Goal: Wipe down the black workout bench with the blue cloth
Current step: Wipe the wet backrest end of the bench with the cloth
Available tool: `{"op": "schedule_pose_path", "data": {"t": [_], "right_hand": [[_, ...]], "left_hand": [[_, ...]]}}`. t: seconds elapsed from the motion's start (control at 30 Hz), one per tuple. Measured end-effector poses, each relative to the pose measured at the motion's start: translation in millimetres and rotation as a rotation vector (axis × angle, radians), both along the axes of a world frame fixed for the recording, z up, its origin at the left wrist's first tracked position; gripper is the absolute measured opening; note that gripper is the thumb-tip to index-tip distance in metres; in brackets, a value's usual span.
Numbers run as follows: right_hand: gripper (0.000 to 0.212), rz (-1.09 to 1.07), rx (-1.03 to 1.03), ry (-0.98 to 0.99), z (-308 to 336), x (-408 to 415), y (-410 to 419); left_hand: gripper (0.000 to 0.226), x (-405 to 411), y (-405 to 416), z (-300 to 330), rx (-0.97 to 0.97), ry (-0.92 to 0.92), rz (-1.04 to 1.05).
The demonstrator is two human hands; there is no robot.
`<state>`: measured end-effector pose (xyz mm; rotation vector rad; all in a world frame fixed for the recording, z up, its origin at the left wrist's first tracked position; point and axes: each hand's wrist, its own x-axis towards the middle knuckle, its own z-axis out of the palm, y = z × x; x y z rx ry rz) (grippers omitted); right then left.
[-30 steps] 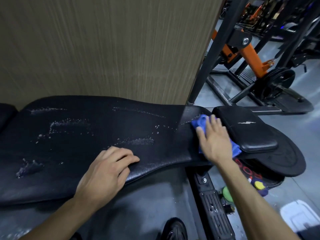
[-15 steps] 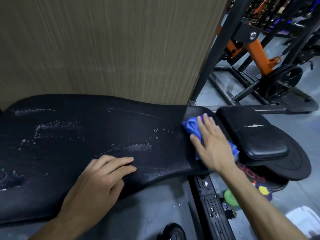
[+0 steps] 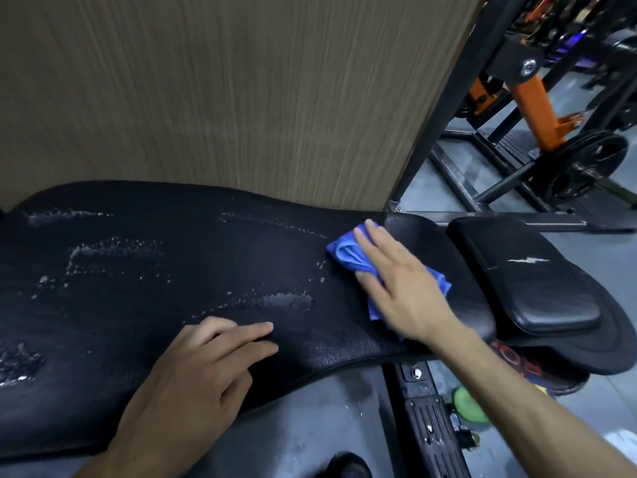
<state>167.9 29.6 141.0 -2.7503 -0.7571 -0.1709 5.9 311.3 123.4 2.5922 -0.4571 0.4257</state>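
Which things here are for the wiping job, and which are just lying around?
For the job:
blue cloth, under the flat right hand
black bench, with wet streaks
left hand, resting on the bench

Just lying around:
green ball on the floor
weight plate
orange bar

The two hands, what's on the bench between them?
In the head view, wet black bench pad lies between the left hand and the right hand pressing the blue cloth: a foamy streak and small droplets, nothing else.
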Motion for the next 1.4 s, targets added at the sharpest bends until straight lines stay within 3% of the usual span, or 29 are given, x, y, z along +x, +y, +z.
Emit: {"op": "schedule_pose_path", "data": {"t": [0.07,0.2,0.27,0.43,0.5,0.6,0.67,0.8,0.9,0.97,1.07,1.17,1.33,1.4], "right_hand": [[0.063,-0.078,0.038,0.003,0.0,22.7,-25.8],[0.05,-0.536,0.041,0.073,8.9,98.6,-39.8],[0.06,-0.455,-0.001,0.06,5.4,99.6,-5.8],[0.062,0.14,0.027,0.03,2.8,4.7,30.8],[0.061,0.104,0.06,0.043,2.7,18.3,3.6],[0.058,-0.263,0.096,0.056,7.0,83.8,-20.4],[0.054,-0.376,0.028,0.041,5.7,99.2,5.5],[0.064,0.04,0.019,0.002,3.0,29.3,73.4],[0.059,0.261,0.022,0.052,7.3,-21.7,52.8],[0.061,0.187,0.043,0.079,10.0,-12.3,17.7],[0.069,-0.155,0.078,0.096,10.9,24.1,-26.9],[0.062,-0.327,-0.017,0.074,3.8,28.5,-12.8],[0.074,-0.043,-0.062,0.016,1.1,-55.9,85.3],[0.069,0.111,-0.066,0.013,2.9,-105.1,100.9]], "left_hand": [[0.039,0.5,0.2,-0.3,-0.002,-0.001,0.006],[0.038,0.5,-1.0,-0.1,0.011,-0.017,0.008],[0.038,0.2,-0.9,0.8,0.017,-0.015,0.005],[0.039,2.3,0.2,-1.4,0.011,-0.033,-0.005],[0.039,2.2,0.8,-2.1,0.008,-0.039,-0.006],[0.037,0.4,0.2,-2.2,0.026,-0.045,0.0],[0.036,-0.3,-0.2,-0.2,0.014,-0.05,0.009],[0.036,-2.7,-1.3,5.2,0.005,-0.036,0.013],[0.039,-2.6,-1.5,8.6,0.018,-0.002,0.013],[0.042,-5.0,1.2,10.2,0.042,0.016,0.005],[0.041,-16.1,10.9,15.5,0.098,0.009,-0.021],[0.035,-35.0,30.5,18.8,0.087,0.005,0.007],[0.029,-58.2,60.0,16.2,0.101,0.023,0.053],[0.027,-62.2,64.9,19.5,0.101,-0.012,0.07]]}}
